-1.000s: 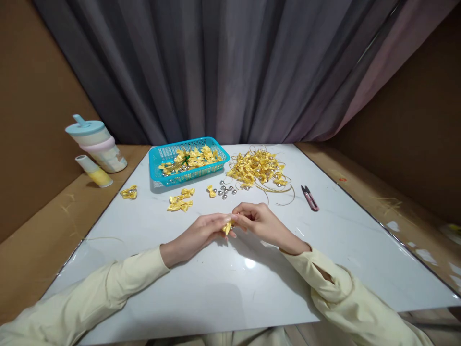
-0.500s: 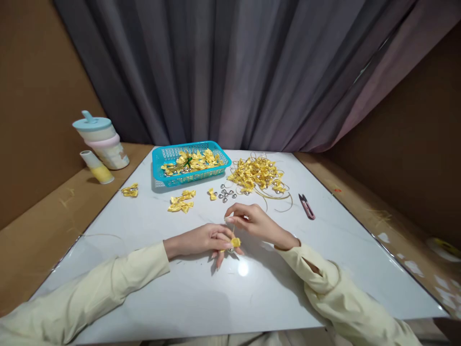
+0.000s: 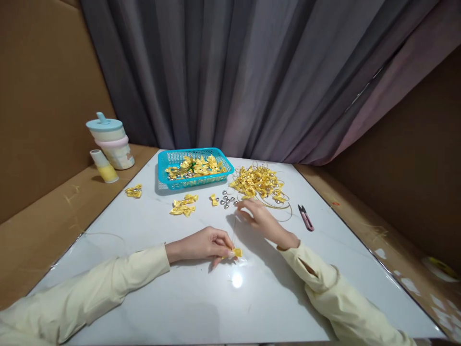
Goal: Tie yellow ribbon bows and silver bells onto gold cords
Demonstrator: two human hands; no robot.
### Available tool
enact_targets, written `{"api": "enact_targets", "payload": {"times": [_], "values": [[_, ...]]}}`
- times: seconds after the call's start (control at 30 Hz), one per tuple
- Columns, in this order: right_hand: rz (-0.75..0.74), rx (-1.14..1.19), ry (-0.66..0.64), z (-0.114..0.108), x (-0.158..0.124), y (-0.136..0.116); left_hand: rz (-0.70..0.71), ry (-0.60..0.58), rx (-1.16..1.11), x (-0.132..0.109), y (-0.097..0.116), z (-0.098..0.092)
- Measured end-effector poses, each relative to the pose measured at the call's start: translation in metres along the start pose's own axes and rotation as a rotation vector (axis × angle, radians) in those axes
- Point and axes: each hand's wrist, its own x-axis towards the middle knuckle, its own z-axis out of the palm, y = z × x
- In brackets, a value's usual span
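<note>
My left hand [image 3: 208, 246] pinches a small yellow ribbon bow [image 3: 237, 252] between thumb and fingers, low over the white table. A silvery bead shows faintly at the bow, partly behind the fingertips. From the bow a thin cord [image 3: 235, 231] runs up to my right hand [image 3: 262, 223], whose fingers are closed on its upper end and slightly blurred. Just beyond these fingertips lies a cluster of silver heart-shaped beads [image 3: 227, 202], with a single yellow bow [image 3: 213, 200] beside it.
Behind stands a blue basket [image 3: 196, 184] of yellow bows. A heap of corded bows [image 3: 257, 180] lies to its right, several loose bows [image 3: 183, 205] in front. Pink-handled thread snips [image 3: 306, 218] rest at right. A tumbler [image 3: 114, 149] and a small bottle [image 3: 105, 168] stand left.
My right hand has moved up and away from the left, drawing out the cord. My left fingers have closed more around the bow. The view has shifted slightly.
</note>
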Motion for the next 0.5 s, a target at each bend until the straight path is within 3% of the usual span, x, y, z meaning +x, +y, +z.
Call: {"api": "enact_targets", "payload": {"times": [0.13, 0.27, 0.4, 0.5], "values": [[0.155, -0.145, 0.045, -0.035, -0.026, 0.046, 0.075, 0.051, 0.037, -0.001, -0.002, 0.002], [0.218, -0.152, -0.048, -0.06, -0.059, 0.074, 0.218, 0.085, 0.144, -0.001, -0.002, 0.0], [0.268, -0.076, -0.097, -0.057, -0.078, 0.077, 0.294, 0.134, 0.33, 0.002, -0.002, -0.002], [0.273, -0.021, -0.077, -0.048, -0.079, 0.075, 0.275, 0.145, 0.395, 0.004, -0.002, -0.003]]}}
